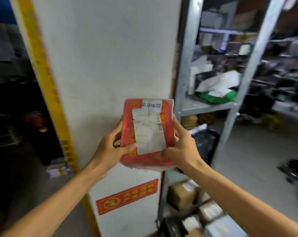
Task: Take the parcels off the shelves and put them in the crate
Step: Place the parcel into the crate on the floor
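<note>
A red parcel [129, 122] wrapped in clear plastic, with a white shipping label on its face, is held upright in front of a white pillar. My left hand [109, 147] grips its lower left edge, thumb on the front. My right hand [182, 146] grips its lower right edge, fingers curled round the side. No crate is in view. The frame is blurred by motion.
The white pillar [107, 57] with a yellow edge strip and a red sign stands straight ahead. A grey metal shelf rack [204, 106] on the right carries white and green parcels; brown boxes [182, 194] sit on a lower level. Dark shelving stands on the left.
</note>
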